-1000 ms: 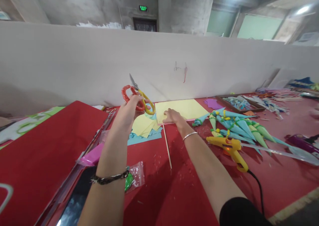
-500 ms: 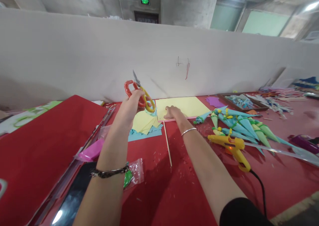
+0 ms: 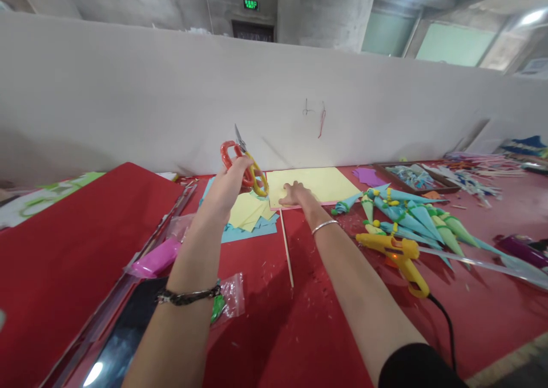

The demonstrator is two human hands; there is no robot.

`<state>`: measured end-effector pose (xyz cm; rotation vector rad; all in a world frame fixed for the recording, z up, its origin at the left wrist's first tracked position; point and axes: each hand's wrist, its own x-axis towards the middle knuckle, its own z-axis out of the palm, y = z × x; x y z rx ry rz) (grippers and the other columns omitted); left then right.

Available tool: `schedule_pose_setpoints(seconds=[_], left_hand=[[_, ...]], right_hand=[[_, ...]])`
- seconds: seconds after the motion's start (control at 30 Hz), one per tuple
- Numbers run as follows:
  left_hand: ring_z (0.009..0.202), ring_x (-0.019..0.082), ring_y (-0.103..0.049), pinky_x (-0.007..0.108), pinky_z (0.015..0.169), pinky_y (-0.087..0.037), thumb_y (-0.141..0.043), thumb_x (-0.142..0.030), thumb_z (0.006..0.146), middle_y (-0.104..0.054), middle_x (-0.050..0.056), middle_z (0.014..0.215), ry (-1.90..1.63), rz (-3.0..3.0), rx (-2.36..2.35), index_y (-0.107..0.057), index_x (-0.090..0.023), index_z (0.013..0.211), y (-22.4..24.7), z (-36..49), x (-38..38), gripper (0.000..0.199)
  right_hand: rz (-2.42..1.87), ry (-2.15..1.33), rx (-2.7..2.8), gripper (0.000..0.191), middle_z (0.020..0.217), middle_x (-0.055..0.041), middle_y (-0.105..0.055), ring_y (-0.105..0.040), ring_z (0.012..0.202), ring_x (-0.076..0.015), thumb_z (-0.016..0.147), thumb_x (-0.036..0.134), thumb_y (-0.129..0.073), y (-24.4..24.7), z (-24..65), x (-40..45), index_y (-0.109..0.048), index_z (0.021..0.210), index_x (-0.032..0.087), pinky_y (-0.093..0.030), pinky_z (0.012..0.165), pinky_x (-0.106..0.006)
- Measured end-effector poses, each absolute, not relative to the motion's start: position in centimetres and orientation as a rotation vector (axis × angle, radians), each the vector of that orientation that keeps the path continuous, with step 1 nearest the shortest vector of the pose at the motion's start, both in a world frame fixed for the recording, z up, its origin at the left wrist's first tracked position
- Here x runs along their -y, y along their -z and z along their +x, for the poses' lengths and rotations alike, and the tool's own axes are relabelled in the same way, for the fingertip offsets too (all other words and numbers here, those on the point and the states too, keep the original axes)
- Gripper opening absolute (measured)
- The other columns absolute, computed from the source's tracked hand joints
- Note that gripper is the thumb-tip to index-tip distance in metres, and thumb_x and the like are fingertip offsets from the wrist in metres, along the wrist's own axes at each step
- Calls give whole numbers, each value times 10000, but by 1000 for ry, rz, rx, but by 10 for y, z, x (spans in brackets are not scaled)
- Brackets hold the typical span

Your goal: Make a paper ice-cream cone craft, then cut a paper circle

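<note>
Red-and-yellow scissors (image 3: 242, 146) raised above cut paper pieces (image 3: 249, 212), left hand (image 3: 235, 174) wrapped around handles, fingers partly hidden. Right hand (image 3: 296, 194), fingers spread, rests on pale-yellow sheet (image 3: 331, 184); thin stick (image 3: 286, 251) nearby, glue gun (image 3: 396, 250) beyond right forearm.

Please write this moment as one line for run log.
left hand: holds scissors; right hand: on yellow sheet; stick: on red table; glue gun: right of stick
</note>
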<state>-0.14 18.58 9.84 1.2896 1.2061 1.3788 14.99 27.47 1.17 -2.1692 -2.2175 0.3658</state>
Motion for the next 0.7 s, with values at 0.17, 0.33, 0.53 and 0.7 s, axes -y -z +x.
schedule_pose_setpoints(seconds=[0.17,0.33,0.53,0.7], left_hand=[[642,186,-586,328,622,-433,-551,-361,663,-626,57,688,-1390,1302,-1232,-565,-172,705,-100,-2,-185,195],[618,187,-590,322,602,-426,-562,-361,643,-623,55,661,-1397,1272,-1250,-564,-170,691,-99,2,-186,197],[591,173,-595,309,604,-446,-581,-346,654,-639,49,638,-1352,1277,-1226,-589,-164,718,-93,-2,-191,193],[574,143,-606,226,525,-422,-588,-259,661,-659,27,641,-1347,1055,-1229,-593,-155,736,-76,-6,-210,129]], right_hand=[[-2115,-357,2258,323,1175,-83,-525,-555,990,-206,863,306,-512,-10,156,-283,-499,1155,167,-478,818,-418],[-2104,-407,2251,293,1142,-77,-546,-569,954,-190,869,306,-503,-12,169,-296,-517,1127,169,-489,797,-394],[-2138,-401,2240,286,1143,-76,-545,-568,956,-189,869,302,-504,-17,176,-298,-521,1124,174,-489,798,-389],[-2163,-330,2221,299,1132,-75,-548,-570,959,-194,859,300,-523,-20,168,-293,-518,1126,166,-490,791,-385]])
